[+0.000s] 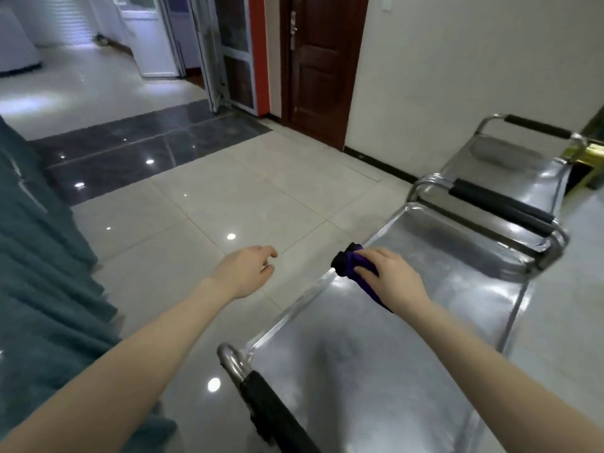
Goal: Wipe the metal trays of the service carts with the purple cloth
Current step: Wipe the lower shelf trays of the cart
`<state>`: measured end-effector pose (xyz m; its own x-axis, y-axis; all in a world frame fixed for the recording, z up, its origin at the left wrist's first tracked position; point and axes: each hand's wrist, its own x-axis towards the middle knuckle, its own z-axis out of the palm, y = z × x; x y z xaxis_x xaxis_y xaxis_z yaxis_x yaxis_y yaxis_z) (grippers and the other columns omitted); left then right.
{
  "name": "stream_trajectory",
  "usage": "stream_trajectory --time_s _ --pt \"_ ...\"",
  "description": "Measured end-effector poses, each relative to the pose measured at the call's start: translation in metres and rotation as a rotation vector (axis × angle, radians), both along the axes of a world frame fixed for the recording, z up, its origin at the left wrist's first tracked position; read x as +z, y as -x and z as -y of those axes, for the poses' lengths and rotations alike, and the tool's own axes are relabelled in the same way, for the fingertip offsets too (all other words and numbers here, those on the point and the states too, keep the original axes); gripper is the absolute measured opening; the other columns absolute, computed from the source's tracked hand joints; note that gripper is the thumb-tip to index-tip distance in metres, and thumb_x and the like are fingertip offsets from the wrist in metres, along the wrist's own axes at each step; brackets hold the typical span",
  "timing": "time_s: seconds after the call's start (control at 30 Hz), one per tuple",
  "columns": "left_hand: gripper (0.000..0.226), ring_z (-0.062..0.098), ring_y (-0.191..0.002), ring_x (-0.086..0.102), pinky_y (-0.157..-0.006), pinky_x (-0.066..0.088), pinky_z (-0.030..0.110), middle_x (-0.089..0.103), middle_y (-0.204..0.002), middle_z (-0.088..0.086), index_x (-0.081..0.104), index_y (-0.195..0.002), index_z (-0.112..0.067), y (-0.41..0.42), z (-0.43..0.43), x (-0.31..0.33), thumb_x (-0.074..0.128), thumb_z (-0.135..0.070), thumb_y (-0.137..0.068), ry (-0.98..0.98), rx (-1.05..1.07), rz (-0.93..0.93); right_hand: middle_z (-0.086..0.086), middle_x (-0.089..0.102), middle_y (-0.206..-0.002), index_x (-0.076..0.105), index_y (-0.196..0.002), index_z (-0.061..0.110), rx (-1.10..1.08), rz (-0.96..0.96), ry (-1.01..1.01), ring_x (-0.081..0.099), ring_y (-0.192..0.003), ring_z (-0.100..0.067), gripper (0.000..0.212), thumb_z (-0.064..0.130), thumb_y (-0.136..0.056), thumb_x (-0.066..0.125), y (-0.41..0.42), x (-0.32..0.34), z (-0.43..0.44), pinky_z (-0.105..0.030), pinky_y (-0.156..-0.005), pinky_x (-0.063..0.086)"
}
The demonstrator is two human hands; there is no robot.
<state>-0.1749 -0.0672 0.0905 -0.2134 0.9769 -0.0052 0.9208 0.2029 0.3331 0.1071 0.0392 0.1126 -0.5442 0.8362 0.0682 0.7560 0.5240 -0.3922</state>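
head view: two trays (359,371) (510,171), right grip (392,273) grasping one purple cloth (351,261), left grip (245,269) released.

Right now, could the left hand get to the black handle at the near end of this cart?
Probably yes. The left hand hangs empty just left of the cart, and nothing lies between it and the black handle.

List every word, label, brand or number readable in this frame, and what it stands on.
None readable.
No text shows on the near tray, the far tray, the cloth or the door.
The wall plate at the top edge is too small to tell.
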Motion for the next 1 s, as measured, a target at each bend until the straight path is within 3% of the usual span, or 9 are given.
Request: stream_trajectory --time_s 0.13,0.23,0.4,0.5,0.7,0.83,1.0 --pt "0.028 0.014 -0.091 0.058 -0.079 0.048 0.030 0.062 -0.106 -0.009 0.054 -0.120 -0.029 0.012 -0.066 -0.017 0.043 -0.032 -0.094 0.053 -0.176 0.025 0.010 0.055 -0.128 0.056 -0.127 0.038 -0.141 0.032 0.030 0.051 -0.117 -0.019 0.032 0.042 -0.096 0.052 0.010 -0.014 -0.021 -0.032 -0.082 0.043" --pt "0.031 0.014 -0.091 0.057 -0.083 0.049 0.032 0.062 -0.104 -0.007 0.054 -0.123 -0.028 0.033 -0.116 -0.029 0.043 -0.031 -0.095 0.075 -0.304 0.052 0.006 0.055 -0.129 0.055 -0.130 0.033 -0.264 0.034 0.062 0.051 -0.117 -0.023 0.035 0.041 -0.096 0.051 0.023 -0.029 -0.041 -0.039 -0.093 0.046" --pt "0.031 0.015 -0.092 0.057 -0.082 0.049 0.031 0.062 -0.106 -0.007 0.053 -0.126 -0.027 0.101 -0.170 -0.051 0.043 -0.031 -0.096 0.107 -0.468 0.079 -0.001 0.058 -0.126 0.055 -0.130 0.032 -0.522 0.017 0.056 0.056 -0.112 -0.025 0.034 0.041 -0.097 0.051 0.083 -0.051 -0.061 -0.040 -0.089 0.047" --pt "0.031 0.014 -0.091 0.058 -0.083 0.051 0.034 0.063 -0.106 -0.008 0.053 -0.125 -0.028 0.152 -0.185 -0.060 0.043 -0.031 -0.096 0.148 -0.525 0.097 -0.003 0.059 -0.126 0.056 -0.130 0.030 -0.567 0.025 0.111 0.058 -0.109 -0.027 0.035 0.038 -0.097 0.051 0.136 -0.055 -0.067 -0.043 -0.091 0.048" --pt "0.032 0.016 -0.094 0.058 -0.082 0.050 0.033 0.064 -0.110 -0.007 0.053 -0.125 -0.027 0.228 -0.240 -0.059 0.042 -0.030 -0.096 0.141 -0.570 0.110 -0.002 0.062 -0.123 0.058 -0.129 0.027 -0.626 -0.012 0.134 0.060 -0.105 -0.024 0.033 0.033 -0.097 0.053 0.214 -0.056 -0.096 -0.031 -0.082 0.047" --pt "0.032 0.017 -0.094 0.058 -0.080 0.049 0.032 0.063 -0.110 -0.006 0.052 -0.126 -0.025 0.238 -0.284 -0.055 0.041 -0.029 -0.096 0.136 -0.630 0.108 -0.002 0.060 -0.126 0.057 -0.130 0.027 -0.657 0.005 0.147 0.058 -0.110 -0.024 0.034 0.035 -0.097 0.052 0.237 -0.058 -0.114 -0.040 -0.091 0.049" --pt "0.032 0.018 -0.098 0.057 -0.082 0.047 0.031 0.063 -0.109 -0.006 0.052 -0.126 -0.026 0.231 -0.338 -0.048 0.041 -0.029 -0.096 0.127 -0.735 0.098 -0.001 0.059 -0.128 0.055 -0.132 0.028 -0.727 0.015 0.143 0.058 -0.111 -0.023 0.036 0.036 -0.098 0.051 0.240 -0.067 -0.146 -0.039 -0.092 0.048"
